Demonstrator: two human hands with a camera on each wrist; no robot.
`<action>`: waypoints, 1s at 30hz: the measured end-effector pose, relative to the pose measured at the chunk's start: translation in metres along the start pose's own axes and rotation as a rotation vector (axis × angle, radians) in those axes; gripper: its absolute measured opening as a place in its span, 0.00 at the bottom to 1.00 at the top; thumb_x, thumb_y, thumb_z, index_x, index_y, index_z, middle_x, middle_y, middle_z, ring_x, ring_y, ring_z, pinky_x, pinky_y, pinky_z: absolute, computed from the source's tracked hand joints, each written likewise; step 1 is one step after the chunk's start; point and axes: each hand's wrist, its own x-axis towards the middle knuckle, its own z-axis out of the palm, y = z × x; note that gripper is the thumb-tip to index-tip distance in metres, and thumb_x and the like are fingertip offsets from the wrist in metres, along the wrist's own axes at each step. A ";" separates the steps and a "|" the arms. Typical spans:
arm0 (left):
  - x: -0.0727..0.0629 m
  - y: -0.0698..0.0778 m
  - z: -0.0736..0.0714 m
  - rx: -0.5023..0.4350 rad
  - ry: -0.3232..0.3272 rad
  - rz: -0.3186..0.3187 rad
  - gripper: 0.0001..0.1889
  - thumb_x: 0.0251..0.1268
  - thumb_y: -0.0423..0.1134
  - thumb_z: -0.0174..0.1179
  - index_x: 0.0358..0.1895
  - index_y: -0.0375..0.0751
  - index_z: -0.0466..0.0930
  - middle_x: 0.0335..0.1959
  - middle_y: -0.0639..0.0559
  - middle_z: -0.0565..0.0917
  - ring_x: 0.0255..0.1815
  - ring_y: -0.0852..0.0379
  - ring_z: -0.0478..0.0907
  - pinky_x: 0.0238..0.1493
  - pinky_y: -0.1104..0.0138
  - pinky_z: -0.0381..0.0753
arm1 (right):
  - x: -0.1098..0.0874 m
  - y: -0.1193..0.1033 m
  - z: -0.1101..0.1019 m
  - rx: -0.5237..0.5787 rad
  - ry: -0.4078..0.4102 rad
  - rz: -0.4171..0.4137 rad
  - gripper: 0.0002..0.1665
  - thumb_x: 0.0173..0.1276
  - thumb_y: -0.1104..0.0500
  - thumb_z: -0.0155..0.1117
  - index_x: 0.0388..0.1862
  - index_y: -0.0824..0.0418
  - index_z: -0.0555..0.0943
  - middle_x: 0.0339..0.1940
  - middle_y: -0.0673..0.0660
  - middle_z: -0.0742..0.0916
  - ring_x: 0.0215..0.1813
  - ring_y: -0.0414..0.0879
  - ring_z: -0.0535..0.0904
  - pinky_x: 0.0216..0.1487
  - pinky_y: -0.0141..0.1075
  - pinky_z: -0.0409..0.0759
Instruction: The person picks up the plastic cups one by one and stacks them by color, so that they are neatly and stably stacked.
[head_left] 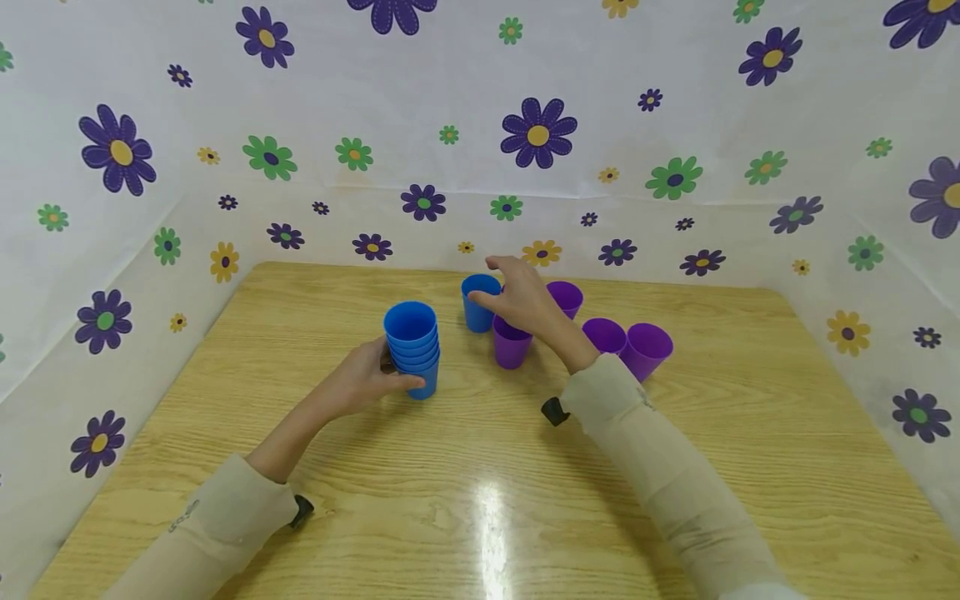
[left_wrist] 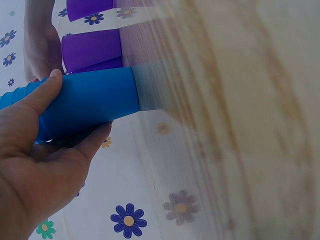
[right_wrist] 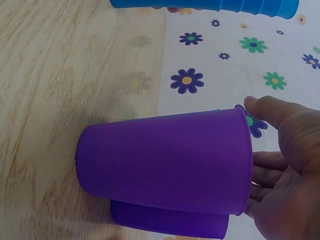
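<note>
The broad surface [head_left: 390,500] is flat, which lets everything stand mouth up. My left hand [head_left: 367,379] grips the blue stack [head_left: 415,354] low, thumb and fingers curled round its sides; I judge this steadies it and leaves its mouth free. My right hand [head_left: 525,292] holds nothing, thumb and fingers parted widely enough, I think, to span a rim; contact I cannot tell. Near it stand the purple cups [head_left: 512,348], the lone blue cup [head_left: 477,315] just beside them, towards the stack.
</note>
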 end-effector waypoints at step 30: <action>-0.001 0.001 0.000 -0.006 0.001 -0.007 0.38 0.68 0.35 0.70 0.75 0.27 0.60 0.67 0.30 0.76 0.66 0.33 0.76 0.67 0.43 0.75 | 0.013 0.009 0.010 -0.206 -0.128 0.056 0.44 0.71 0.43 0.70 0.74 0.70 0.71 0.68 0.68 0.81 0.69 0.62 0.75 0.77 0.55 0.61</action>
